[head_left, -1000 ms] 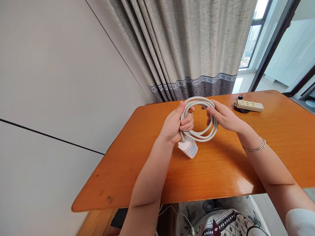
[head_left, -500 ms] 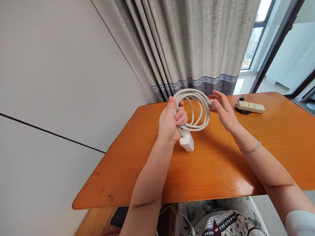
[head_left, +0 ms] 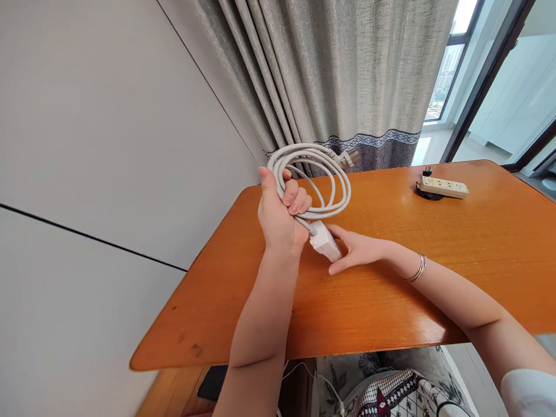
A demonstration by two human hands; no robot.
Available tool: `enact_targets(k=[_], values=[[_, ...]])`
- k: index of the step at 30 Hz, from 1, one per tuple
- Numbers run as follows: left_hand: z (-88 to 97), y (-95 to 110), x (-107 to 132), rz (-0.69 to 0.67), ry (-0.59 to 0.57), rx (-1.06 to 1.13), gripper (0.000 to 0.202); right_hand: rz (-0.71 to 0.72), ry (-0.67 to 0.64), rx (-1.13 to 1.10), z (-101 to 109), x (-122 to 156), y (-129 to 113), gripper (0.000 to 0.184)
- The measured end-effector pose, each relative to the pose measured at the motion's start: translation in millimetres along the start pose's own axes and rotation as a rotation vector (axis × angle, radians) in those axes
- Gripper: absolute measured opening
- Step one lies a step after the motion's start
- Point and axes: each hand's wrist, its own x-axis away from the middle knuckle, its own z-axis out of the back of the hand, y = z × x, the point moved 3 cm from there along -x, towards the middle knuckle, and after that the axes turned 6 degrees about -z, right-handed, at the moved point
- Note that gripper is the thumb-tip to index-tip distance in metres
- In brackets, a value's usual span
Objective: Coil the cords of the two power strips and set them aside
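My left hand (head_left: 284,208) is wrapped round the coiled white cable of an extension cord (head_left: 343,200), holding it above the table. The cord's plug (head_left: 346,160) sticks out at the upper right of the coil, its prongs pointing right. Below the coil hangs the white socket block (head_left: 325,242), tilted, on a short length of cable. My right hand (head_left: 354,246) is at the right side of this block, thumb below and fingers partly hidden behind it. Its thumb and fingers are apart; whether they touch the block is hard to see.
An orange-brown wooden table (head_left: 391,301) lies under my hands. At its far right is a cream power strip (head_left: 443,187) with a black cable and plug. A grey curtain (head_left: 360,75) hangs behind the table, and a white panelled surface (head_left: 95,145) stands to the left.
My right hand has left the plug and moved down and left to the socket block. My left hand has shifted left with the coil, and the block has tilted more.
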Motion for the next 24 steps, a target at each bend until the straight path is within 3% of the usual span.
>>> enact_targets(k=[5, 8, 12, 17, 24], values=[[-1.9, 0, 0, 0.031, 0.029, 0.005, 0.039, -0.066, -0.029, 0.150, 1, 6, -4, 0.068], [2.0, 2, -4, 0.032, 0.077, -0.050, 0.040, -0.095, 0.000, 0.250, 10, 9, -10, 0.062], [15.1, 1, -16, 0.011, 0.044, -0.012, 0.038, -0.114, 0.063, 0.455, 27, 18, -29, 0.052], [25.7, -5, -28, -0.028, 0.065, -0.009, 0.039, -0.043, 0.236, 0.567, 54, 34, -55, 0.064], [12.1, -10, -22, -0.036, 0.066, -0.207, 0.041, 0.118, 0.543, 0.260, 84, 50, -62, 0.088]])
